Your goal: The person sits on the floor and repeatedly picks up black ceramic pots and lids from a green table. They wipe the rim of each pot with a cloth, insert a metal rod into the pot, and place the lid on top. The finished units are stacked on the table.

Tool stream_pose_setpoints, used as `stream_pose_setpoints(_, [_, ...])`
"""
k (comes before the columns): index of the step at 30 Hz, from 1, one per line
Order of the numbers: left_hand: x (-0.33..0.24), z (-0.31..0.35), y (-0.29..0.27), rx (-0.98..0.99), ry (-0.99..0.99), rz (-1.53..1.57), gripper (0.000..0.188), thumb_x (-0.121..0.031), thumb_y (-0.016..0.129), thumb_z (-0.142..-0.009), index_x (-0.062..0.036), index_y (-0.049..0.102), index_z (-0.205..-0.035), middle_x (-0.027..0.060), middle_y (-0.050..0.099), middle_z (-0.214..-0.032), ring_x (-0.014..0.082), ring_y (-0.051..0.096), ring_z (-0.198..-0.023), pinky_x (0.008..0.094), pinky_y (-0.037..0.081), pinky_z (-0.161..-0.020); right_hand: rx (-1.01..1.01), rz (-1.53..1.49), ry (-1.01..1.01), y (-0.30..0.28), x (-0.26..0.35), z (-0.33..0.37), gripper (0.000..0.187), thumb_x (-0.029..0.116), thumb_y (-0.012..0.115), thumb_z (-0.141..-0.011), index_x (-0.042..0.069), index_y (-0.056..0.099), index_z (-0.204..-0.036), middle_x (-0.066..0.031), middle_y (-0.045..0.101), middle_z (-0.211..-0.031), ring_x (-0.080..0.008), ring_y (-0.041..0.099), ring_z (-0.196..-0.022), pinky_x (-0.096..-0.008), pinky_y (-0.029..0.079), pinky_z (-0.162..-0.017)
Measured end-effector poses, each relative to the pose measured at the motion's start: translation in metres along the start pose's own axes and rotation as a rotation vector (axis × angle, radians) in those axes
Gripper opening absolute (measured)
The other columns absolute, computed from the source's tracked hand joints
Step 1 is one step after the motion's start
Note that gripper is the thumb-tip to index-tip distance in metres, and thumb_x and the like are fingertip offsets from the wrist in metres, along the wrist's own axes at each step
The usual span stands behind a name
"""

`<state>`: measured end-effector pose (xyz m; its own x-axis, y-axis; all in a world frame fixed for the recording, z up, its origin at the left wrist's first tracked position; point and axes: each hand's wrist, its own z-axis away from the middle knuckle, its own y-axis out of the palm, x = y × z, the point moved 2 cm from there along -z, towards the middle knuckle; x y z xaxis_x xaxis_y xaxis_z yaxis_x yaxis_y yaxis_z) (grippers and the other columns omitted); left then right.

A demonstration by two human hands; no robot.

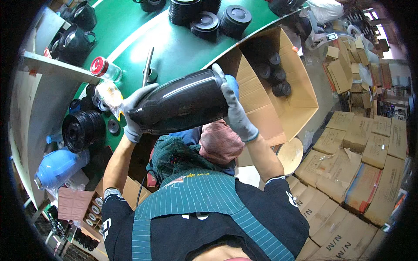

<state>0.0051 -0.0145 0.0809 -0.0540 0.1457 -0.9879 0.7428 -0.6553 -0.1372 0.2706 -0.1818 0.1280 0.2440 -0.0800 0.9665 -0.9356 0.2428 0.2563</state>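
Hands both gloved in grey, holding one glossy black bulbous jug body (180, 102) lying on its side, raised above the green table (174, 48) edge and over the person's lap. Left hand (133, 115) cups the wider bottom end, fingers wrapped around it, grip pressed onto the shell. Right hand (235, 108) clamps the narrower end, fingers stretched up along its rim, grip pressed on too. Jug touches nothing but the gloves.

Around it:
- open brown cardboard box (300, 87) just right of the jug, several small black round parts (274, 74) on its floor
- stacks of black round lids (204, 17) on the table beyond the jug
- clear jar with red cap (102, 67) and thin metal rod (148, 65) on the table near the left hand
- stack of black discs (82, 128) left of the left hand, pale blue plastic jug (58, 165) below them
- pink cloth (220, 141) on the lap under the jug
- sealed brown cartons (357, 165) piled on the floor at right
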Motion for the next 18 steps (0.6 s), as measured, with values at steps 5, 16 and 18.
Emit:
stream_pose_setpoints(5, [0.026, 0.009, -0.009, 0.153, -0.077, 0.426, 0.086, -0.069, 0.035, -0.113, 0.0057, 0.065, -0.142, 0.0153, 0.073, -0.137, 0.0253, 0.071, -0.122, 0.0404, 0.055, -0.109, -0.065, 0.157, -0.186, 0.014, -0.004, 0.014, 0.080, 0.055, 0.044, -0.114, -0.003, 0.030, -0.169, -0.0205, 0.032, -0.174, -0.0320, 0.030, -0.162, -0.0409, 0.020, -0.134])
stream_pose_setpoints(16, [0.016, 0.033, 0.048, 0.618, -0.741, 0.743, 0.089, -0.024, 0.094, -0.086, -0.0138, 0.051, -0.163, 0.0120, 0.049, -0.169, 0.0269, 0.048, -0.153, 0.0456, 0.032, -0.132, 0.343, 0.855, -0.631, 0.032, 0.076, 0.013, 0.097, 0.064, 0.084, -0.074, 0.007, 0.062, -0.150, -0.0317, 0.041, -0.164, -0.0532, 0.047, -0.148, -0.0581, 0.038, -0.123])
stream_pose_setpoints(18, [0.033, 0.037, 0.043, 0.777, 0.046, 0.027, 0.110, -0.031, 0.101, -0.073, -0.0138, 0.045, -0.166, 0.0127, 0.046, -0.170, 0.0291, 0.047, -0.154, 0.0472, 0.031, -0.133, 0.445, 0.841, -0.655, 0.038, 0.079, 0.010, 0.093, 0.066, 0.083, -0.076, 0.013, 0.064, -0.150, -0.0316, 0.042, -0.164, -0.0545, 0.043, -0.150, -0.0615, 0.037, -0.123])
